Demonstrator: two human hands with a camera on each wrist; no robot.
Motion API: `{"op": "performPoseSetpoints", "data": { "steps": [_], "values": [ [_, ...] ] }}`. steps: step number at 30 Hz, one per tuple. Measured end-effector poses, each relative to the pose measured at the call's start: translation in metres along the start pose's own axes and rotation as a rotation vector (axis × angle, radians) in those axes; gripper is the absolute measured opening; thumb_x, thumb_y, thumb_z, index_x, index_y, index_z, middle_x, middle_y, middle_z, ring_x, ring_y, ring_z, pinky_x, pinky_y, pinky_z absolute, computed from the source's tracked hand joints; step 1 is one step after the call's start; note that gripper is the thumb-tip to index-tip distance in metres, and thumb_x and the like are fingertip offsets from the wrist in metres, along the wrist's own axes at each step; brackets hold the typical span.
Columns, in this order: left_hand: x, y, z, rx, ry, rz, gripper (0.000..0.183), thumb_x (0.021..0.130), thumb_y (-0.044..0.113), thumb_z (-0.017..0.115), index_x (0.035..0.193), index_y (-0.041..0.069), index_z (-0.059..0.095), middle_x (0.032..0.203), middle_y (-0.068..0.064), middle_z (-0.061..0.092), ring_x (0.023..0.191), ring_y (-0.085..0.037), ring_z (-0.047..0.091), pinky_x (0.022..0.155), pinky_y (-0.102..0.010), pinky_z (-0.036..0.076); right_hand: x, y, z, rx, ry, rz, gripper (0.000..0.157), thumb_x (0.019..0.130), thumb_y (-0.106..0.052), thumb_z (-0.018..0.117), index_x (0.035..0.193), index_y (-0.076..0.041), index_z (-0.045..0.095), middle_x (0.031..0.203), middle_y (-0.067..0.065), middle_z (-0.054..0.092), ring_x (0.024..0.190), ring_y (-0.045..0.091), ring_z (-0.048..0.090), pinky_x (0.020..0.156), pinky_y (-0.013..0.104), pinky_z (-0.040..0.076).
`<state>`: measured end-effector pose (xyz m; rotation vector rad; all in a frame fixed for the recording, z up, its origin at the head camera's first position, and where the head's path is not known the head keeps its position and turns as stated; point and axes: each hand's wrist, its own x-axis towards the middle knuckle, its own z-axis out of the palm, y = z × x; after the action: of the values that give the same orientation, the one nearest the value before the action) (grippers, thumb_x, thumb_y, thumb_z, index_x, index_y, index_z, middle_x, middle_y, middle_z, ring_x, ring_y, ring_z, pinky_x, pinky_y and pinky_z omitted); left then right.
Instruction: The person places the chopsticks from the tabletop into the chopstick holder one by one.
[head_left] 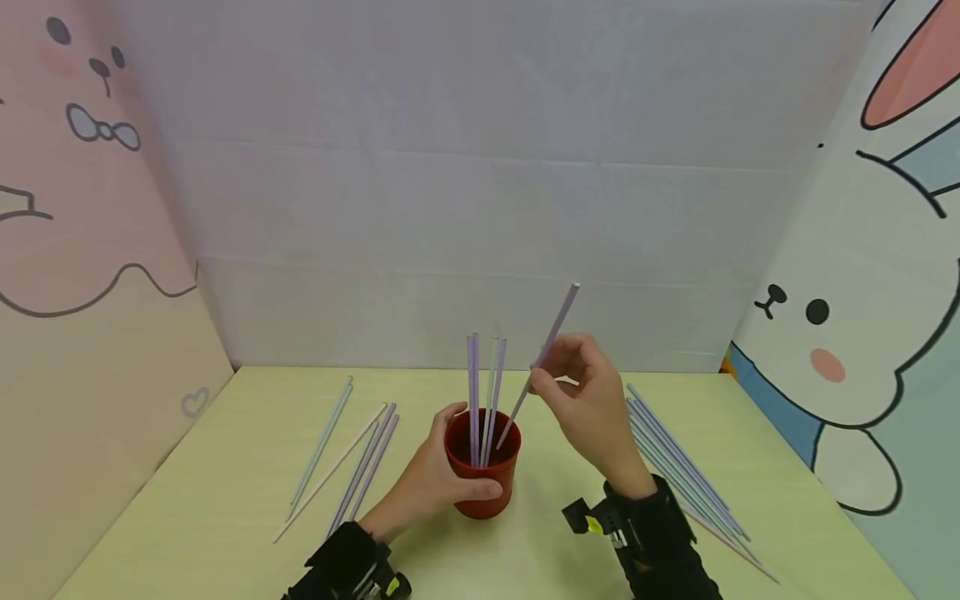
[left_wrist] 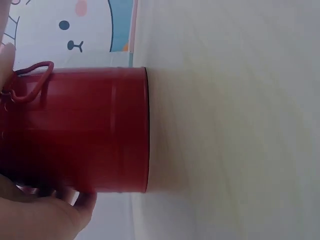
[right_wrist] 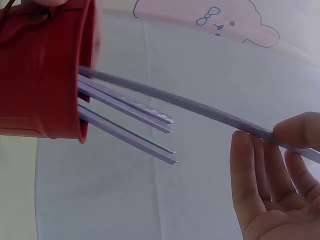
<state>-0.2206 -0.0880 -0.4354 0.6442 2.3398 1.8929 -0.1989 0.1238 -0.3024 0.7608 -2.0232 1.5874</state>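
My left hand grips a small red bucket round its side, the thumb across the front. A red looped handle shows on the bucket in the left wrist view. Several thin straws, purple and pale green, stand in the bucket and stick out above its rim. Above and right of it, my right hand pinches a purple straw between thumb and fingers. This straw slants down to the left, and its lower end is inside the bucket's mouth, as the right wrist view also shows.
Left of the bucket, loose pale green, white and purple straws lie on the pale yellow table. A bundle of purple and green straws lies right, partly behind the right forearm. Printed panels flank a white back sheet.
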Motion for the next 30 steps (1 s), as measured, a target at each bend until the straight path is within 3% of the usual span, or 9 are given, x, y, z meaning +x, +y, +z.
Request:
{"op": "performPoseSetpoints", "data": {
  "steps": [5,8,14,23,30],
  "values": [
    [-0.004,0.019,0.001,-0.022,-0.027,-0.029,0.088,0.070,0.020,0.086,0.140,0.013,0.032,0.132,-0.004,0.048,0.116,-0.023,0.048,0.092,-0.041,0.045,-0.003,0.012,0.009,-0.156,-0.025,-0.005,0.025,0.086,0.006,0.063,0.108,0.003,0.052,0.092,0.015,0.062,0.079,0.025,0.063,0.069,0.030,0.056],
    [-0.006,0.025,0.000,-0.017,-0.041,-0.039,0.085,0.072,0.020,0.084,0.139,0.011,0.034,0.132,-0.005,0.048,0.116,-0.023,0.048,0.093,-0.040,0.044,-0.005,0.028,0.015,-0.190,-0.054,0.016,0.024,0.086,0.004,0.064,0.107,0.000,0.053,0.089,0.013,0.063,0.077,0.024,0.063,0.068,0.032,0.056],
    [-0.007,0.025,-0.001,-0.011,-0.057,-0.034,0.084,0.073,0.020,0.084,0.139,0.009,0.033,0.132,-0.007,0.048,0.116,-0.024,0.049,0.093,-0.040,0.045,-0.009,0.064,0.023,-0.191,-0.109,0.061,0.022,0.087,-0.001,0.066,0.105,-0.009,0.056,0.085,0.003,0.062,0.073,0.017,0.062,0.063,0.031,0.056],
    [-0.008,0.024,-0.002,-0.019,-0.061,-0.032,0.084,0.074,0.019,0.083,0.140,0.010,0.032,0.132,-0.007,0.047,0.116,-0.025,0.049,0.093,-0.042,0.045,-0.011,0.081,0.026,-0.247,-0.139,0.091,0.015,0.088,-0.007,0.066,0.099,-0.012,0.057,0.082,-0.002,0.063,0.072,0.012,0.061,0.066,0.035,0.056],
    [-0.008,0.025,-0.001,-0.015,-0.065,-0.027,0.084,0.074,0.019,0.083,0.140,0.010,0.031,0.133,-0.008,0.046,0.116,-0.025,0.048,0.093,-0.041,0.044,-0.013,0.089,0.027,-0.291,-0.114,0.149,0.015,0.087,-0.010,0.067,0.099,-0.010,0.059,0.083,-0.003,0.063,0.072,0.011,0.060,0.068,0.030,0.055]
  ]
}}
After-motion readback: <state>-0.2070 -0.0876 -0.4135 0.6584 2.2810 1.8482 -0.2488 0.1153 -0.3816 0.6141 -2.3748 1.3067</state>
